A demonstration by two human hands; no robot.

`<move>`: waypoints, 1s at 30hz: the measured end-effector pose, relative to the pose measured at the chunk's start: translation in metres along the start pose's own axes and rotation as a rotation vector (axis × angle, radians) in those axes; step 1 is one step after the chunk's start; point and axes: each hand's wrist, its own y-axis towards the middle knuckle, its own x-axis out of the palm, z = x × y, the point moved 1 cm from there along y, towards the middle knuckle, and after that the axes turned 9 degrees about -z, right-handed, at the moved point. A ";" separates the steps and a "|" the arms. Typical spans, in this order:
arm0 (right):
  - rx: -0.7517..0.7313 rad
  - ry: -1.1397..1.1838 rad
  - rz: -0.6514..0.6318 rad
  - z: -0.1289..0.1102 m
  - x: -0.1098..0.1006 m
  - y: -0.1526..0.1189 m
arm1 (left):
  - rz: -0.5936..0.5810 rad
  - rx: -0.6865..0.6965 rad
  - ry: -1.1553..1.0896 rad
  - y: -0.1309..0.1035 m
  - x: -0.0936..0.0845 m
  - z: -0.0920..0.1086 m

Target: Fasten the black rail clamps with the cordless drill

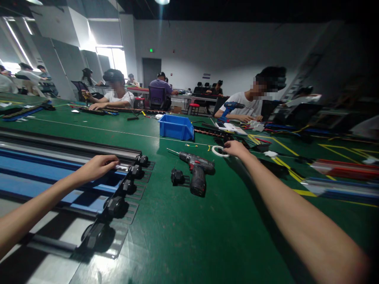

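Observation:
My left hand [102, 167] rests on a long profile [77, 152] at the left, its fingers curled together near the end; whatever they hold is hidden. Beyond the drill, my right hand [235, 149] reaches to a white ring-shaped roll [219, 151], fingers bent at its right edge; I cannot make out a grip. Between my hands a black and red cordless drill [199, 167] lies on its side, its bit pointing left. Beside it lies a black knobbed part [177, 176] with a slotted plate. Several such black fittings [117, 206] cap the profiles at the left.
A blue bin [176, 127] stands beyond the drill on the green table [177, 244]. Two people in white shirts work across the table. A blue drill [229, 110] stands near the right one. Red and blue profiles [343, 169] lie at the right.

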 end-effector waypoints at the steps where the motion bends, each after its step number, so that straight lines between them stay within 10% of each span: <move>1: -0.005 -0.014 -0.034 0.012 0.007 0.007 | -0.003 -0.002 0.004 0.000 0.001 0.001; 15: -0.121 -0.053 0.025 0.058 0.046 0.049 | -0.021 -0.056 0.028 0.000 0.004 0.003; 21: 0.093 -0.028 0.232 0.079 0.032 0.038 | 0.014 -0.046 0.025 -0.001 0.002 0.012; 30: 0.237 -0.089 0.107 0.111 0.034 0.011 | -0.020 -0.040 0.038 0.001 0.004 0.008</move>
